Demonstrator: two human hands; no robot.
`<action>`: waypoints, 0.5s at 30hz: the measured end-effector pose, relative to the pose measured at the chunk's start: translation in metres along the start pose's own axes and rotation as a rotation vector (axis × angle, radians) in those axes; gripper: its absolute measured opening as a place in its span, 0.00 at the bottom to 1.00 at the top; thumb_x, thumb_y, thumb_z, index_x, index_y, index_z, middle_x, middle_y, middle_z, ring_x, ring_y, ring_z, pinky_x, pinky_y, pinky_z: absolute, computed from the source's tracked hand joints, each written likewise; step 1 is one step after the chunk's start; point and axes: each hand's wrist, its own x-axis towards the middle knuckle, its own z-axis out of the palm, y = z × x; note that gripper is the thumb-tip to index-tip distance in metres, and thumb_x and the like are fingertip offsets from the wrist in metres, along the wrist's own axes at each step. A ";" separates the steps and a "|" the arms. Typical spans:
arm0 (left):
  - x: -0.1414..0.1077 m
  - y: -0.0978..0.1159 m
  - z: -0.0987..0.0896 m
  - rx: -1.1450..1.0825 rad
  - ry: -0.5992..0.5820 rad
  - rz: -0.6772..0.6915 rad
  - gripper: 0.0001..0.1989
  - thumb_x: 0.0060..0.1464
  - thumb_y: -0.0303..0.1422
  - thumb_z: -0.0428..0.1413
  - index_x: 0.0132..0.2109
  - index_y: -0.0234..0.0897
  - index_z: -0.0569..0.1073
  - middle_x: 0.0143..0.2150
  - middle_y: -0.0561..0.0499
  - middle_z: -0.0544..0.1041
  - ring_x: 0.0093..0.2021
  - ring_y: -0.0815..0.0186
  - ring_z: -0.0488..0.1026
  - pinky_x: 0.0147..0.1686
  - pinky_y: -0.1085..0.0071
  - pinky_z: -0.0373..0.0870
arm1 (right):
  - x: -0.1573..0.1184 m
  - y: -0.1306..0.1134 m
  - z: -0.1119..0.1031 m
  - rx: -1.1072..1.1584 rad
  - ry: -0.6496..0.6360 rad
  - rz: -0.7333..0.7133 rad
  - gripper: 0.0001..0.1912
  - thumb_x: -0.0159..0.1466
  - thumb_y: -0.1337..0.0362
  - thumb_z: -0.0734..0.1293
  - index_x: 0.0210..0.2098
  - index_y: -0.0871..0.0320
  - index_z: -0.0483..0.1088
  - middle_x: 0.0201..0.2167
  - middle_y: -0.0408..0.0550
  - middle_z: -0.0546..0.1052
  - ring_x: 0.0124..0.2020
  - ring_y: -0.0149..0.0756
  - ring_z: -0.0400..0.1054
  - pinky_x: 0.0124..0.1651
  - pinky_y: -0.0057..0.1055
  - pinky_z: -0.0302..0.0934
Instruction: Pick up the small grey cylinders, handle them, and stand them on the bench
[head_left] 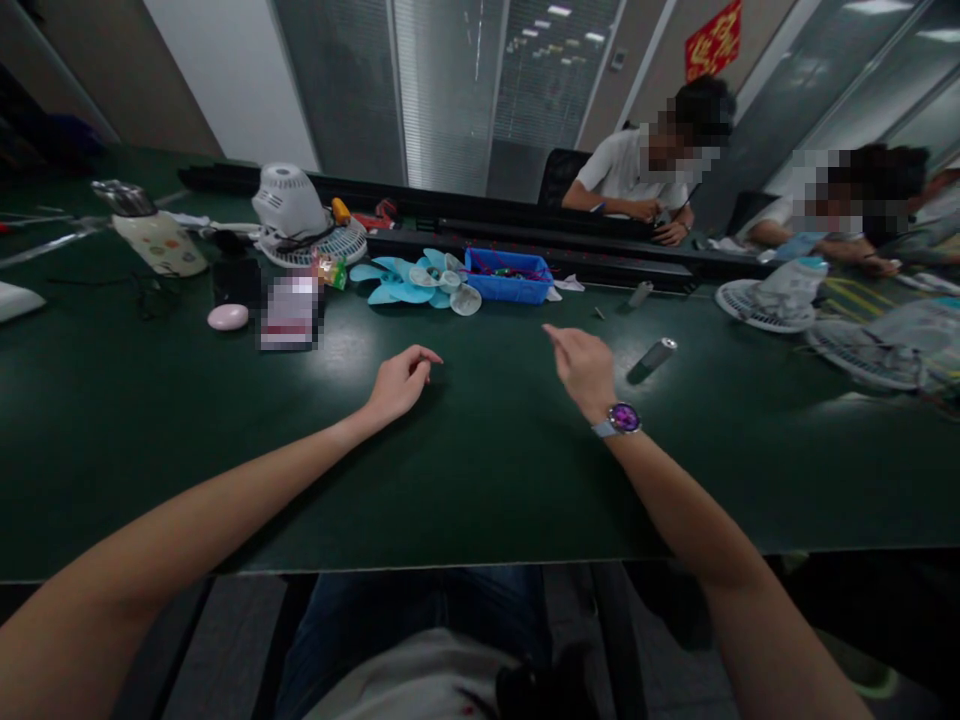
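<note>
My left hand (405,382) is over the green tabletop (480,470), its index finger stretched out and the others loosely bent, with nothing seen in it. To its right, my right hand (585,368), with a watch (624,417) at the wrist, is raised with fingers extended and close together. No object shows in it. Nearest to that hand is a grey cylinder with a shiny metal end (652,360), lying just to its right without contact. Beyond both hands lie light-blue fan blades (405,282) and a blue plastic bin (511,290) holding red wires.
At the back left are a white fan body (289,203), a cream flask (159,238), a pink oval object (228,318) and a blurred-out flat item (290,312). Fan parts (780,295) lie far right. Two people (630,180) sit across the table behind black rails (570,250).
</note>
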 end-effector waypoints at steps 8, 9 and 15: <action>0.002 -0.001 0.002 0.010 -0.026 -0.006 0.15 0.55 0.29 0.48 0.45 0.36 0.76 0.28 0.53 0.75 0.27 0.67 0.70 0.33 0.71 0.65 | -0.013 0.132 -0.034 -0.352 0.249 0.403 0.19 0.69 0.65 0.56 0.55 0.60 0.72 0.46 0.60 0.76 0.45 0.44 0.69 0.48 0.40 0.59; 0.002 0.000 0.002 0.015 -0.028 -0.007 0.15 0.55 0.29 0.48 0.45 0.36 0.76 0.27 0.53 0.75 0.28 0.67 0.70 0.33 0.71 0.65 | -0.015 0.137 -0.030 -0.352 0.233 0.427 0.19 0.69 0.66 0.57 0.54 0.60 0.72 0.46 0.60 0.77 0.44 0.44 0.69 0.47 0.40 0.59; 0.002 0.003 0.002 0.032 -0.027 -0.015 0.14 0.54 0.29 0.48 0.44 0.37 0.76 0.27 0.53 0.75 0.28 0.67 0.70 0.33 0.70 0.65 | -0.018 0.140 -0.013 -0.324 0.261 0.519 0.19 0.66 0.68 0.58 0.53 0.59 0.73 0.46 0.58 0.76 0.44 0.43 0.69 0.45 0.38 0.59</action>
